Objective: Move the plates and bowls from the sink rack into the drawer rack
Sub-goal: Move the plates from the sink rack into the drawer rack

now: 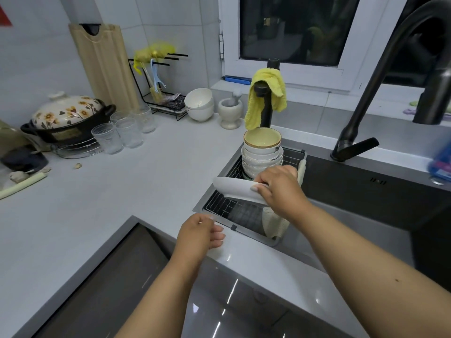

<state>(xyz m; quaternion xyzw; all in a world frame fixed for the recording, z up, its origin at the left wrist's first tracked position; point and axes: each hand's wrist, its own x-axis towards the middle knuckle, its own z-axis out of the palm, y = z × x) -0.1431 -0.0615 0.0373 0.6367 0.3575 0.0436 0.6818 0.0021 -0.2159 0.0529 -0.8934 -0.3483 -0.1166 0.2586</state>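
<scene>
A dark wire sink rack (220,203) sits in the left end of the sink. At its far end stands a stack of white bowls (262,159) topped by a cream bowl with a brown rim (262,140). My right hand (280,189) grips the right edge of a white plate (234,187), held tilted just above the rack. My left hand (201,231) hovers over the counter edge in front of the rack, fingers loosely curled, holding nothing. The grey cabinet front (122,276) lies below; no drawer rack is visible.
A black faucet (380,93) arches over the sink at right. A yellow cloth (267,101) hangs on a black tap behind the bowls. On the counter at left stand glasses (122,132), a flowered pot (66,118), white bowls (199,103) and a mortar (230,112).
</scene>
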